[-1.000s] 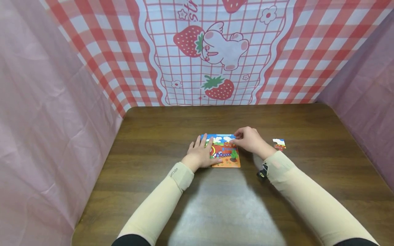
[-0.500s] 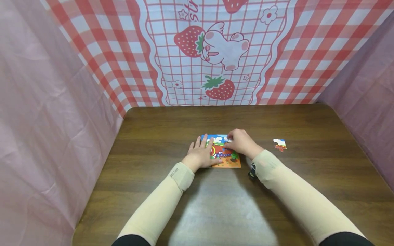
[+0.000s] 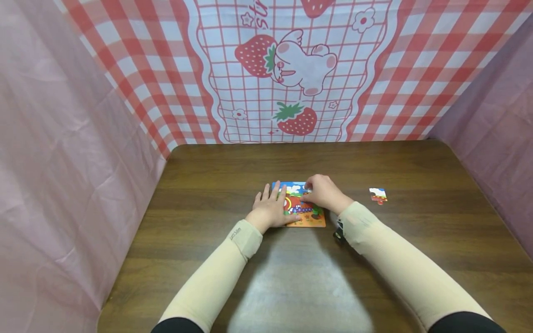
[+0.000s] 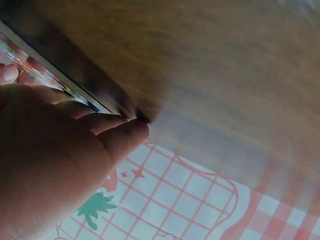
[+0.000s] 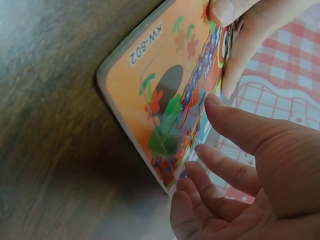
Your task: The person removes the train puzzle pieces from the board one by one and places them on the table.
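Note:
A small jigsaw puzzle board (image 3: pixel 306 223), printed with a bright cartoon scene, lies on the wooden table in the head view. My left hand (image 3: pixel 268 210) rests flat on its left part with fingers spread. Over the upper right part of the board, my right hand (image 3: pixel 325 192) pinches a puzzle piece (image 5: pixel 205 129) by its edges, thumb on one side and index finger on the other. That piece is mostly hidden by the fingers. In the right wrist view, the board's orange corner (image 5: pixel 122 75) bears the marking KW-802.
A loose puzzle piece (image 3: pixel 378 194) with white, blue and red print lies on the table (image 3: pixel 200 194) right of the board. A strawberry-patterned checked cloth (image 3: pixel 297 69) hangs behind the table, with pink cloth (image 3: pixel 62 162) at either side.
My right hand has moved left from the board's right edge to over its upper right part, then stays nearly still. The left hand holds its place.

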`<state>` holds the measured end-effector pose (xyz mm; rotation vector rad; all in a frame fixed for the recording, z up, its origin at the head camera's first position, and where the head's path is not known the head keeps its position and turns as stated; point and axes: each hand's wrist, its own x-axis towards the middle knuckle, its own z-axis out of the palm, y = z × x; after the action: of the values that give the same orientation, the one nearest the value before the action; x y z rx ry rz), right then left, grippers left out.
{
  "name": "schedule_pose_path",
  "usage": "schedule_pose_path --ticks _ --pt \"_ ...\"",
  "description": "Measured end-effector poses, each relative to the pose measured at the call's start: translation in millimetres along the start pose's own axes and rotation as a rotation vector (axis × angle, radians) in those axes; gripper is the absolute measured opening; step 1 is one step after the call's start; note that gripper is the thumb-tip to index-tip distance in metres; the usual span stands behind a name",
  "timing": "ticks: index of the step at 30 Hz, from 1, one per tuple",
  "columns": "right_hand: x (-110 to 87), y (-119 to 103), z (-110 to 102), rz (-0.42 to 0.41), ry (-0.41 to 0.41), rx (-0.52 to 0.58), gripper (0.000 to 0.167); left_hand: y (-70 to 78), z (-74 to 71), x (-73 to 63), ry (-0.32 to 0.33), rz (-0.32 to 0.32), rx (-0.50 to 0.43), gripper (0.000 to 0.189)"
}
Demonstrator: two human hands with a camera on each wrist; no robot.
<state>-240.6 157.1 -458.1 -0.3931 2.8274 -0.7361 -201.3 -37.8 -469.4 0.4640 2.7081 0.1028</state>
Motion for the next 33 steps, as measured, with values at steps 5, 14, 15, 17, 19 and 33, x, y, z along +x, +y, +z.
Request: schedule_pose_path --ticks 5,14,15,17,19,33 --pt "1.1 -1.5 0.1 0.029 -0.011 0.017 0.039 0.4 -0.8 -0.2 0.002 0.002 0.002 0.106" --pt "3.9 -3.0 -1.5 0.046 -0.007 0.018 0.035 5.1 1.3 3.6 0.01 -0.047 0.01 0.087" --pt "4.2 -2.8 -1.4 0.046 -0.007 0.02 0.035 5.5 1.3 3.8 0.015 -0.052 0.009 0.087" --pt "4.9 -2.1 -1.1 0.045 -0.008 0.024 0.035 6.2 1.6 4.4 0.021 -0.064 0.009 0.087" --pt "5.9 -1.4 -0.2 0.048 -0.006 0.026 0.035 7.5 -0.9 2.1 0.017 -0.074 0.017 0.087" --pt "6.0 -1.5 1.0 0.054 -0.002 0.044 0.033 8.5 2.4 4.3 -0.001 -0.103 0.017 0.088"
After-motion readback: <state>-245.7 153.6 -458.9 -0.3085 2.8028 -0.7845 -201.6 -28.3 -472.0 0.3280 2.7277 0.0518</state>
